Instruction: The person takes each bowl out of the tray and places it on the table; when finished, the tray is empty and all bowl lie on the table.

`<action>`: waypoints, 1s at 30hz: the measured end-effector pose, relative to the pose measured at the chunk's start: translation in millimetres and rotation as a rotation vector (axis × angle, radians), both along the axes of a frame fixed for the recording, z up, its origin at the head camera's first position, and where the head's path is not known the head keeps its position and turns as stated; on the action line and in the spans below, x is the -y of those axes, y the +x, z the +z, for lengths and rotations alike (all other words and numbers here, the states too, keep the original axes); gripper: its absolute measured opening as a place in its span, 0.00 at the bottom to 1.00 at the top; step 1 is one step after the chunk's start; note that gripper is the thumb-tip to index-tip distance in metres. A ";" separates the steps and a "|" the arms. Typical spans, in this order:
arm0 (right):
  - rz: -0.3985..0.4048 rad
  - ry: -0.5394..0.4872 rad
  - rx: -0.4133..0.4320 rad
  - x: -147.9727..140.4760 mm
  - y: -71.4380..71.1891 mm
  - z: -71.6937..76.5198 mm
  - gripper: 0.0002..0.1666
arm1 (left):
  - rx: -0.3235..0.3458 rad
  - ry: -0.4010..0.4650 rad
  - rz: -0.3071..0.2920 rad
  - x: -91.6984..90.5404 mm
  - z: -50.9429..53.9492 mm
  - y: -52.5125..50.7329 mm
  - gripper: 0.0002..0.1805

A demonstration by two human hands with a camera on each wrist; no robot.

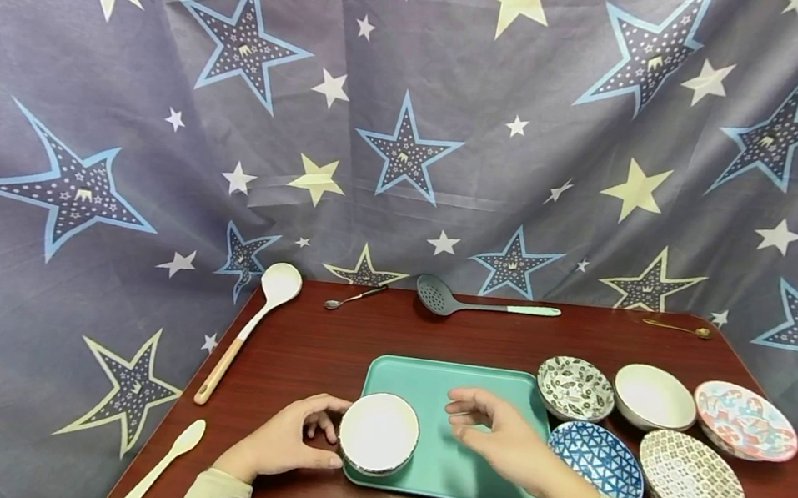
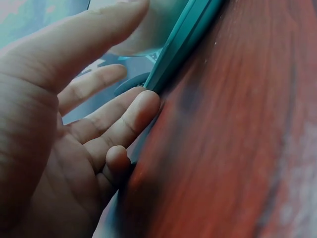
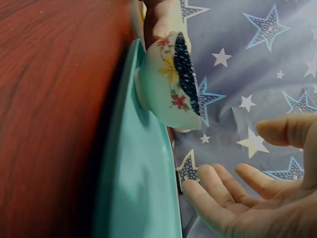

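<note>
A white bowl (image 1: 378,434) stands on the left end of a teal tray (image 1: 470,479). Red and yellow flowers decorate the outside of the bowl (image 3: 166,82) in the right wrist view. My left hand (image 1: 294,437) is at the bowl's left side, with thumb and fingers spread; whether it touches the bowl I cannot tell. Its lower fingers lie by the tray's edge in the left wrist view. Over the right half of the tray hovers my right hand (image 1: 506,440), fingers loosely bent and nothing in them, a short way from the bowl.
Right of the tray are several bowls, among them a blue patterned bowl (image 1: 596,463) and a plain white bowl (image 1: 655,396). A white ladle (image 1: 281,284) and a cream spoon (image 1: 180,443) lie to the left. Behind lie a slotted skimmer (image 1: 438,296) and a small spoon (image 1: 355,298).
</note>
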State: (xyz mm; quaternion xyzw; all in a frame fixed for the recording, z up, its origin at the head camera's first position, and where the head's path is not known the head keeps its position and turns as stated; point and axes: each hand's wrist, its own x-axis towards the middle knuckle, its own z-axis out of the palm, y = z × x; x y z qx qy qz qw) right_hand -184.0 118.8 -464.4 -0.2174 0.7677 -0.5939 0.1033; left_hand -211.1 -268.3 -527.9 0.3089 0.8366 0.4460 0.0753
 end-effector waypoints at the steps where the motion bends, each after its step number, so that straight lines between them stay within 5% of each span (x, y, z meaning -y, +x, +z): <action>1: 0.000 0.007 -0.001 2.0 -0.2 -1.2 0.29 | 0.009 -0.007 0.005 0.3 0.0 0.4 0.37; 14: 0.012 0.014 0.011 21.6 -6.4 -7.5 0.28 | 0.002 -0.069 0.039 0.0 -3.2 -1.2 0.37; 23: 0.018 -0.020 0.030 35.4 -13.1 -11.9 0.27 | 0.002 -0.014 0.023 -3.8 -2.1 0.4 0.36; 30: 0.060 -0.129 0.138 41.7 -15.0 -14.9 0.29 | -0.004 -0.038 0.034 -3.9 -4.8 -1.2 0.34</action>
